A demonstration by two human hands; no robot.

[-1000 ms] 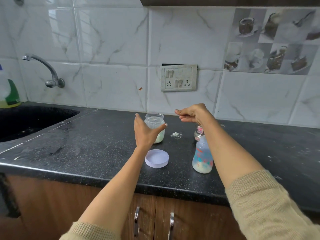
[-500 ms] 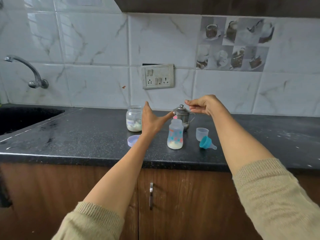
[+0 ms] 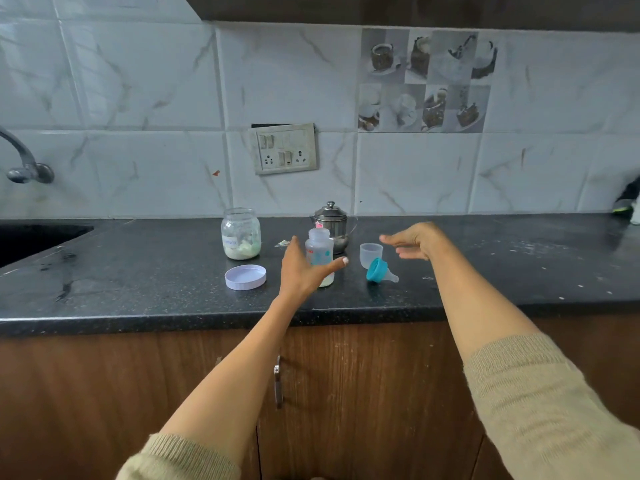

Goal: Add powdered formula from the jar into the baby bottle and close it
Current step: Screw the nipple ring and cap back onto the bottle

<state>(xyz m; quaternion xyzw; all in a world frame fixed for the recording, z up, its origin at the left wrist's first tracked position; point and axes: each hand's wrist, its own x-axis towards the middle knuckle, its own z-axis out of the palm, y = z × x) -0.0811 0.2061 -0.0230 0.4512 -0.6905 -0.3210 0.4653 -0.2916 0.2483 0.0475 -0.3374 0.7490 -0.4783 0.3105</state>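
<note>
Brown wood cabinet doors (image 3: 363, 393) with a metal handle (image 3: 277, 381) form the nearest surface, below the black speckled countertop (image 3: 138, 289). Both forearms extend over the counter edge in beige knit sleeves. The left hand (image 3: 299, 271) is spread wide, thumb extended across the front of the baby bottle (image 3: 319, 251), partly hiding its lower body; contact cannot be confirmed. The bottle stands upright, uncapped, with pale powder at its base. The white jar lid (image 3: 245, 277) lies flat to the left of that hand. The teal nipple cap (image 3: 379, 270) lies on its side to the right of the bottle, with the clear cup (image 3: 371, 253) just behind it. The right hand (image 3: 414, 241) hovers flat, fingers straight, holding nothing, near the cup. Further back stand the open glass jar (image 3: 241, 233) containing powder and a lidded steel pot (image 3: 331, 220) directly behind the bottle. A switch plate (image 3: 284, 148) is mounted on the tiled wall; a tap (image 3: 24, 161) is at far left.
</note>
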